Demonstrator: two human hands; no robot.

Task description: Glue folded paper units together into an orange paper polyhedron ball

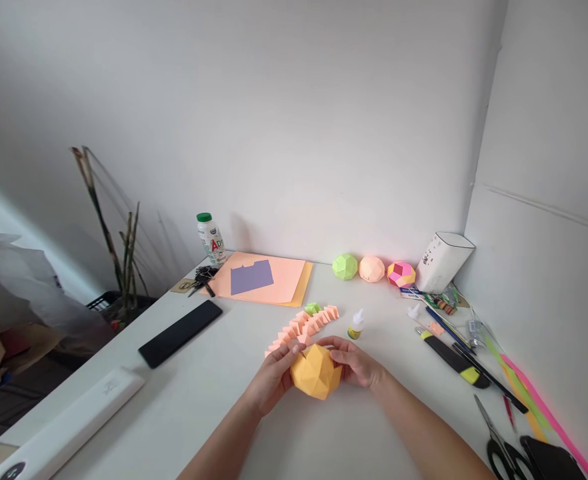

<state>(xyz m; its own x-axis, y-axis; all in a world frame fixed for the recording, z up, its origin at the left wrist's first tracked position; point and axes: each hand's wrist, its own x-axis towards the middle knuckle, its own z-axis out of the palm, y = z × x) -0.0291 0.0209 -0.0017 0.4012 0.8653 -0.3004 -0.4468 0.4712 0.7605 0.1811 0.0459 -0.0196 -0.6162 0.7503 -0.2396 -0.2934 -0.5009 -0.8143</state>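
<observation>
Both my hands close around a yellow-orange folded paper ball [315, 373] just above the white table [214, 413]. My left hand [273, 373] grips its left side, fingers curled over the top edge. My right hand [355, 363] grips its right side, with fingertips on the ball's upper rim. Just behind the ball lies a curved row of pink folded paper pieces [304, 325] with a small green folded piece [313, 308] beside them. A small glue bottle [356, 325] stands to the right of that row.
Green [345, 267], peach [371, 269] and pink-and-yellow [401, 274] paper balls line the back wall beside a white box [443, 260]. Paper sheets [269, 279], a bottle [211, 239], keys [201, 279] and a phone [180, 332] lie left. A knife [454, 360], pens, paper strips and scissors [499, 443] lie right.
</observation>
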